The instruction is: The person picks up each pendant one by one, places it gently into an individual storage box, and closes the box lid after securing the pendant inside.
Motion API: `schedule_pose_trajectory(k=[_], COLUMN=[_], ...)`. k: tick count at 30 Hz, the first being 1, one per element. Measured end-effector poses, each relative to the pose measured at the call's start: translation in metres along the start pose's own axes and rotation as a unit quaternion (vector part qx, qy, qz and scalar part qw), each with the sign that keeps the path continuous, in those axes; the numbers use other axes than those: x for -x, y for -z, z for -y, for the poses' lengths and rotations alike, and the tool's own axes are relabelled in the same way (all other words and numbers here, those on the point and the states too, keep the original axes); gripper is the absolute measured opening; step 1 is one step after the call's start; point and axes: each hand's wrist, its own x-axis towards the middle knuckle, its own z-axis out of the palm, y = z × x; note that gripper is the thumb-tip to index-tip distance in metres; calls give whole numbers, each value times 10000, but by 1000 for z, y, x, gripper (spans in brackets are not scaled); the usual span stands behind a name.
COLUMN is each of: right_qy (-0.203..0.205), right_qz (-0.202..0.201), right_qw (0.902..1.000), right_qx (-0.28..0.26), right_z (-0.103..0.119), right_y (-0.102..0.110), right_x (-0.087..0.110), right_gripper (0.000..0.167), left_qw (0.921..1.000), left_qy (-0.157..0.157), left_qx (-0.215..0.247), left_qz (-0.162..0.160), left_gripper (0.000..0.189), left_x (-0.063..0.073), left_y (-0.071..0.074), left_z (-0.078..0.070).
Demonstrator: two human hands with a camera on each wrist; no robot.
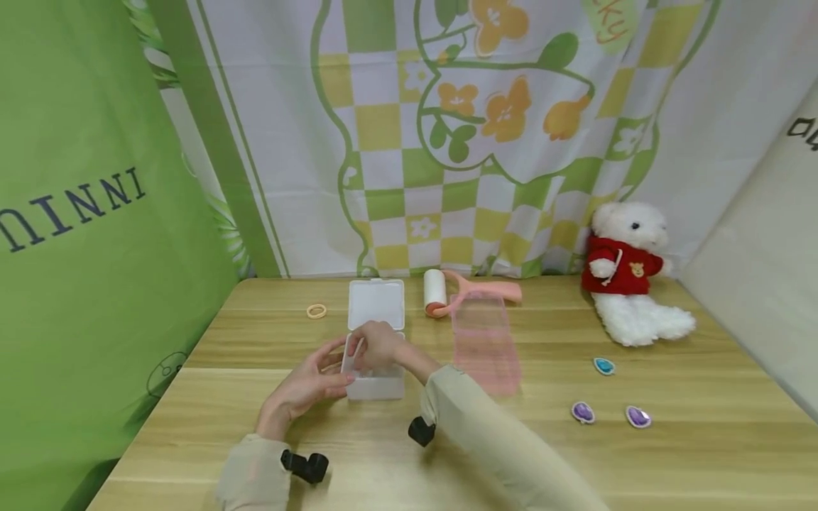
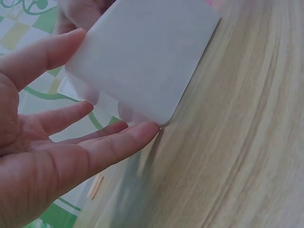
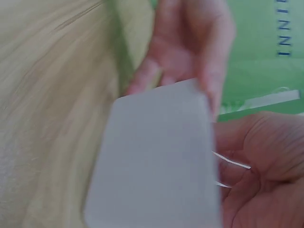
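A translucent white plastic box point(image 1: 375, 387) stands on the table with its hinged lid point(image 1: 376, 305) laid back behind it. My left hand point(image 1: 308, 387) holds the box's left end, thumb at the front rim and fingers along the side. In the left wrist view those fingertips point(image 2: 151, 129) touch the box's lower corner. From above, my right hand point(image 1: 378, 345) reaches into the box with bent fingers. The box wall point(image 3: 156, 156) hides these fingertips in the right wrist view, so whether they pinch anything cannot be made out.
Behind the box lie a pale orange ring point(image 1: 316, 311) and a pink-handled lint roller point(image 1: 435, 289). An open pink clear case point(image 1: 487, 362) is to its right. Further right are purple gems point(image 1: 583, 412) point(image 1: 637, 416), a blue gem point(image 1: 603, 366) and a white plush toy point(image 1: 629, 270).
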Motion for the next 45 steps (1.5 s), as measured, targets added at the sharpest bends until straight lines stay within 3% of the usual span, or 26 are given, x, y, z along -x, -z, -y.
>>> schedule_pose_trajectory(k=[5,9,11,17,26,35,45], right_qy=[360,346,202,-152,-329,-445,-1155], right_qz=[-390,-729,-893,-1415,-1592,-1908,-2241], right_qw=[9946,9788,9681,9465,9364,9436,9429], right_qx=[-888,-1882,-2331,-2896,-3109,-2670,-2178], right_z=[-1,-11,-23,-70,-112,-148,-210], right_y=[23,45,54,78,96,110,127], right_x=[12,35,48,82,120,160,225], right_gripper=[14,23,25,29,34,36,42], left_qw=[10000,10000,10000,9999,10000,10000,9999], left_qy=[8,16,7,-15,-4,-43,-72], left_qx=[-10,0,-15,-86,-41,-75,-78], left_qz=[-76,-55,-59,-91,-53,-25,106], left_gripper=[81,79,79,82,82,82,82], left_x=[-2,-2,0,5,8,6,3], left_y=[0,1,1,6,9,6,-1], left_z=[0,2,3,2,5,2,0])
